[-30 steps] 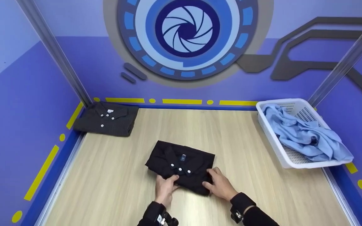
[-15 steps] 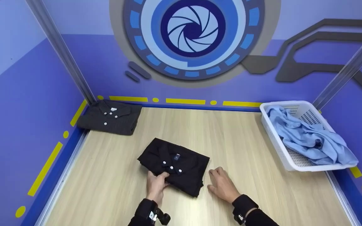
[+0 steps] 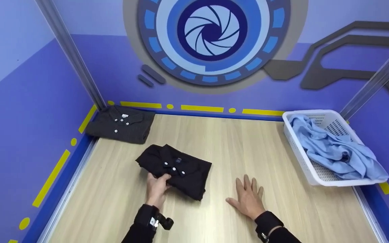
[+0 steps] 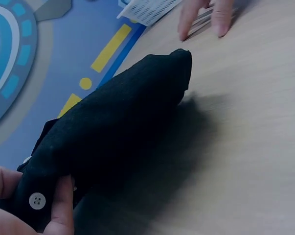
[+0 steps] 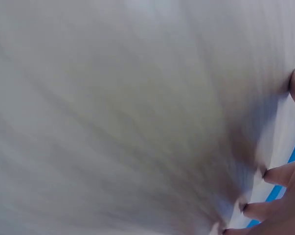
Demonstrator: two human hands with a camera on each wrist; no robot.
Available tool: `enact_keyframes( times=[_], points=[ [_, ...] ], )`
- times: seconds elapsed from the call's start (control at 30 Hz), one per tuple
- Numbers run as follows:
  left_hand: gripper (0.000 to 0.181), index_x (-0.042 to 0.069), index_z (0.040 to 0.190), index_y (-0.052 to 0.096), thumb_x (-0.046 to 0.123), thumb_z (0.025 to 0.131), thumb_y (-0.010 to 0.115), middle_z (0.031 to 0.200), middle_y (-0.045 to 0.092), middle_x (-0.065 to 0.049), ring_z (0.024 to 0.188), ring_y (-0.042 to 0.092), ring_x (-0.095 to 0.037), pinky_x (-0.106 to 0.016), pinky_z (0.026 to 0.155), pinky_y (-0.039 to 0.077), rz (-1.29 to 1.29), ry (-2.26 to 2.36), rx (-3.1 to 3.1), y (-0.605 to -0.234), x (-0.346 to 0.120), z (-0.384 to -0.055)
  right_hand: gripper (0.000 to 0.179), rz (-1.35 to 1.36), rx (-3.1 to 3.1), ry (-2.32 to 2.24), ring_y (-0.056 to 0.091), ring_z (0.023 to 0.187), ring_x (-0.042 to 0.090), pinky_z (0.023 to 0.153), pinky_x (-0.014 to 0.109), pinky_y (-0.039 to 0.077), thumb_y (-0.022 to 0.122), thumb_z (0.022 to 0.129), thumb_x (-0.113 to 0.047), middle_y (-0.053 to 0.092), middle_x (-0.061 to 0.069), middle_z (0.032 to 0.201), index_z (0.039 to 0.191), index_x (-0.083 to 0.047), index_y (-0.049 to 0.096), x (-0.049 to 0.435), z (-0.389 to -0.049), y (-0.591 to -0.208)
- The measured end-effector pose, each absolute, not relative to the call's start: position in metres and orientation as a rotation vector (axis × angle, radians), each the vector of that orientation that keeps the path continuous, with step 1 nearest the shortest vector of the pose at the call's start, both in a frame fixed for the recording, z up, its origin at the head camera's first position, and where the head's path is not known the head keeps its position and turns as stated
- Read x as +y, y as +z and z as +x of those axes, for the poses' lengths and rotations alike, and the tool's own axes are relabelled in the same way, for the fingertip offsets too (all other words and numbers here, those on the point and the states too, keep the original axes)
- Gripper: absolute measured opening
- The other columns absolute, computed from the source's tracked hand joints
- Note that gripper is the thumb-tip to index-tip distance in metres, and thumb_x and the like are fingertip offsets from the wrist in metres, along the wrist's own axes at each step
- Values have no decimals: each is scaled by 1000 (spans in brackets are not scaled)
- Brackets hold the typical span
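Observation:
A folded black shirt (image 3: 181, 173) with white buttons and a collar is held over the table by my left hand (image 3: 156, 189). The thumb lies on top of its near edge and the fingers go underneath. In the left wrist view, the shirt (image 4: 113, 117) is raised, its shadow falling on the wood, and fingers pinch it beside a white button (image 4: 37, 200). My right hand (image 3: 248, 199) is apart from the shirt, to its right, fingers spread over the table. The right wrist view shows its fingertips close to the blurred wooden surface; whether they touch it is unclear.
A folded dark grey shirt (image 3: 122, 125) lies in the back left corner. At the back right stands a white perforated basket (image 3: 297, 148) with a crumpled light blue cloth (image 3: 339, 148) in it. Printed panels (image 3: 194, 91) wall the wooden table (image 3: 235, 145) behind and at both sides.
The right hand has let go of the black shirt and spread its fingers. My left hand has lifted the shirt and carried it left and slightly back. The head view has shifted slightly.

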State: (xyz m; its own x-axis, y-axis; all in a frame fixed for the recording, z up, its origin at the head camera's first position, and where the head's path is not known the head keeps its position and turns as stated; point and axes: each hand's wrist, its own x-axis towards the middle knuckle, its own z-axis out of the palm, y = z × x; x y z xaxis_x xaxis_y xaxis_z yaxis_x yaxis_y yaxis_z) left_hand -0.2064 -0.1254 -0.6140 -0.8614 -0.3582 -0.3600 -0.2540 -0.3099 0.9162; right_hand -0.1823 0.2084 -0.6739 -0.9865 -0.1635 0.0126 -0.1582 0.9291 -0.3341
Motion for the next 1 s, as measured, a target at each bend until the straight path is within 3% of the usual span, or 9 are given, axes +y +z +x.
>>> enact_keyframes(
  times=[0.37, 0.53, 0.67, 0.83, 1.0],
  points=[
    [64, 1, 147, 39, -7, 89, 63, 121, 57, -15, 83, 64, -17, -29, 68, 54, 744, -2361, -1750, -569, -161, -251, 87, -232, 3054, -501, 20, 147, 62, 108, 84, 15, 65, 94, -59, 29, 34, 161, 154, 0, 45, 213, -183, -673],
    [57, 2, 141, 43, -9, 88, 63, 112, 59, -11, 73, 64, -12, -26, 61, 53, 735, -2341, -1658, -553, -179, -273, 83, -246, 3073, -528, 20, 149, 59, 112, 81, 14, 63, 96, -57, 30, 32, 161, 154, 0, 44, 217, -185, -675],
    [54, 4, 140, 40, -7, 92, 62, 114, 58, -8, 73, 65, -12, -26, 64, 55, 763, -2365, -1603, -540, -197, -289, 82, -263, 3081, -532, 21, 149, 58, 112, 80, 15, 62, 97, -56, 31, 31, 162, 154, 1, 45, 220, -186, -675],
    [79, 21, 162, 22, -5, 96, 57, 143, 48, -12, 90, 66, -16, -31, 76, 57, 760, -2412, -1484, -525, -225, -313, 81, -272, 3074, -510, 22, 149, 58, 112, 80, 16, 63, 97, -55, 31, 31, 162, 154, 0, 45, 223, -192, -672],
    [87, 35, 165, 13, -4, 99, 54, 161, 34, -8, 118, 58, -23, -40, 94, 53, 776, -2474, -1367, -517, -248, -330, 81, -271, 3099, -486, 24, 149, 57, 112, 80, 17, 64, 97, -55, 32, 31, 162, 154, -1, 45, 226, -202, -662]
  ],
)
